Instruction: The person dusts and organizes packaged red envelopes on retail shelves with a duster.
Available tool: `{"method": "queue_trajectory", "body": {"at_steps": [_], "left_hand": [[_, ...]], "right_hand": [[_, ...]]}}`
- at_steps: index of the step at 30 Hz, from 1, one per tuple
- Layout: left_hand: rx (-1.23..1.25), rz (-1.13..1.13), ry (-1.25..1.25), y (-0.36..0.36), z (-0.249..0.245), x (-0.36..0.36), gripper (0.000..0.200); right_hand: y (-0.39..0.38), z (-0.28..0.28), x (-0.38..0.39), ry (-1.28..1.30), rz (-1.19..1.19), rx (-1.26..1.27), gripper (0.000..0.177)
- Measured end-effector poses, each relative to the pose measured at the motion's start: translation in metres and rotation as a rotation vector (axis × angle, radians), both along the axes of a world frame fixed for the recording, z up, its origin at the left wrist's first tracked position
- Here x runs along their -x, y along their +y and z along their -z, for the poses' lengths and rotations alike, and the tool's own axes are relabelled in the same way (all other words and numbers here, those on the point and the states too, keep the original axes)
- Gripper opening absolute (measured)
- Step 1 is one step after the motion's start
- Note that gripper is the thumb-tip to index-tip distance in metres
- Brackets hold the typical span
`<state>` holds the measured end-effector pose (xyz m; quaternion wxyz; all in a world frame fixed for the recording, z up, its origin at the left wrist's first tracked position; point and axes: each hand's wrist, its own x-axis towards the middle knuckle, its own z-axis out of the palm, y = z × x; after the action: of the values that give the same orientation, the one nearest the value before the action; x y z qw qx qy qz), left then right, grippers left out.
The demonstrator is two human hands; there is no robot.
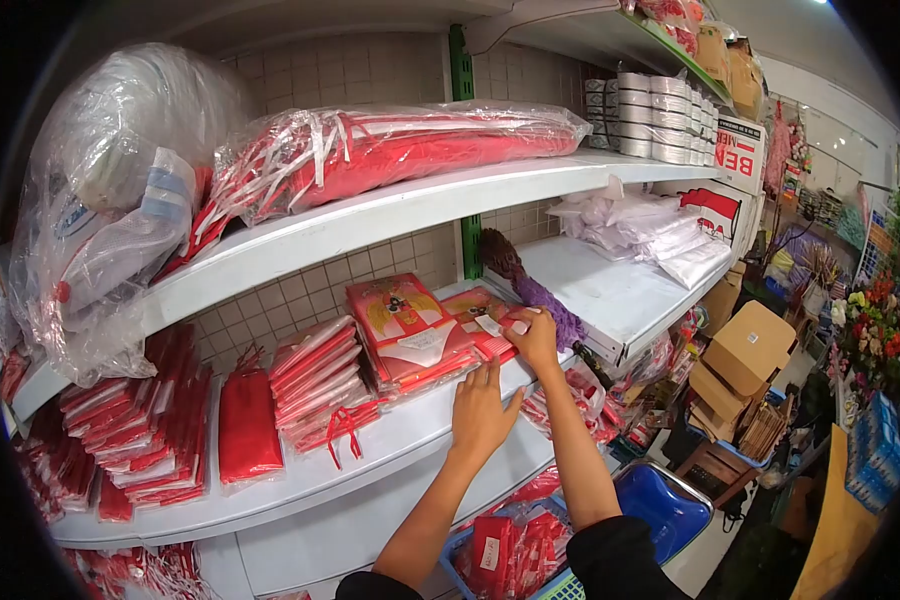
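My right hand reaches to the right-hand pile of red plastic-wrapped packets on the middle shelf. Its fingers curl over the pile's right edge and grip a red packet there. My left hand is lower, at the shelf's front edge, with fingers stretched out and the fingertips by the front of the same pile. Left of it stands a taller stack of red packets with a yellow emblem and a white label. A purple bundle with a dark brush-like end lies just behind my right hand.
More stacks of wrapped red packets line the shelf to the left. Overhead, an upper shelf holds a long bagged red bundle. Below are a basket of red packets and a blue plastic chair. Cardboard boxes stand right.
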<state>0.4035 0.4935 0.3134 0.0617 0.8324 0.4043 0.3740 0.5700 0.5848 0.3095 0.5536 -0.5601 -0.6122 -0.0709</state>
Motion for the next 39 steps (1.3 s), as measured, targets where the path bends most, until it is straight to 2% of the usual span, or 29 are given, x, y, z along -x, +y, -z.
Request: {"method": "queue_trajectory", "body": {"at_steps": [2, 5, 8, 11, 14, 17, 18, 19, 21, 23, 24, 28, 33, 36, 39], "left_hand": [[-0.030, -0.033, 0.026, 0.003, 0.002, -0.002, 0.066], [-0.049, -0.057, 0.068, 0.003, 0.000, -0.004, 0.066], [-0.041, -0.058, 0.083, 0.002, -0.003, -0.004, 0.067], [-0.067, -0.062, 0.072, 0.002, 0.001, -0.003, 0.067], [-0.107, -0.064, 0.051, 0.006, 0.005, -0.004, 0.063], [-0.068, -0.006, 0.018, -0.001, -0.002, -0.001, 0.058], [-0.038, 0.023, 0.008, -0.004, -0.003, 0.001, 0.056], [-0.129, 0.063, -0.081, -0.002, 0.004, 0.002, 0.044], [-0.067, 0.272, -0.242, -0.015, 0.000, 0.008, 0.036], [-0.203, 0.386, -0.339, -0.033, 0.016, 0.012, 0.029], [-0.233, 0.381, -0.325, -0.044, 0.030, 0.015, 0.027], [-0.015, 0.368, -0.318, -0.087, 0.100, 0.030, 0.027], [0.341, 0.277, -0.270, -0.114, 0.220, 0.051, 0.029], [0.710, 0.220, -0.241, -0.148, 0.269, 0.072, 0.033], [0.614, 0.259, -0.201, -0.173, 0.345, 0.087, 0.041]], "right_hand": [[-0.006, -0.005, 0.006, -0.024, 0.038, 0.042, 0.026], [-0.020, -0.013, 0.021, -0.076, 0.199, -0.102, 0.029], [-0.042, -0.033, 0.033, -0.363, 0.418, -0.037, 0.025], [-0.046, -0.033, 0.032, -0.412, 0.265, -0.071, 0.018], [-0.042, -0.010, 0.026, -0.366, 0.174, 0.056, 0.015], [-0.054, 0.000, 0.023, -0.139, 0.035, -0.051, 0.016], [-0.064, 0.004, 0.024, -0.180, 0.068, -0.226, 0.017], [-0.078, 0.005, 0.026, -0.225, 0.131, -0.273, 0.015], [-0.108, 0.011, 0.028, -0.202, 0.134, -0.341, 0.014], [-0.144, 0.027, 0.032, -0.214, 0.155, -0.328, 0.013], [-0.159, 0.034, 0.032, -0.224, 0.165, -0.330, 0.013], [-0.216, 0.083, 0.036, -0.191, 0.194, -0.238, 0.011], [-0.272, 0.181, 0.036, -0.130, 0.197, 0.174, 0.011], [-0.304, 0.250, 0.042, -0.118, 0.178, 0.404, 0.014], [-0.332, 0.323, 0.047, 0.034, 0.023, 0.582, 0.016]]}}
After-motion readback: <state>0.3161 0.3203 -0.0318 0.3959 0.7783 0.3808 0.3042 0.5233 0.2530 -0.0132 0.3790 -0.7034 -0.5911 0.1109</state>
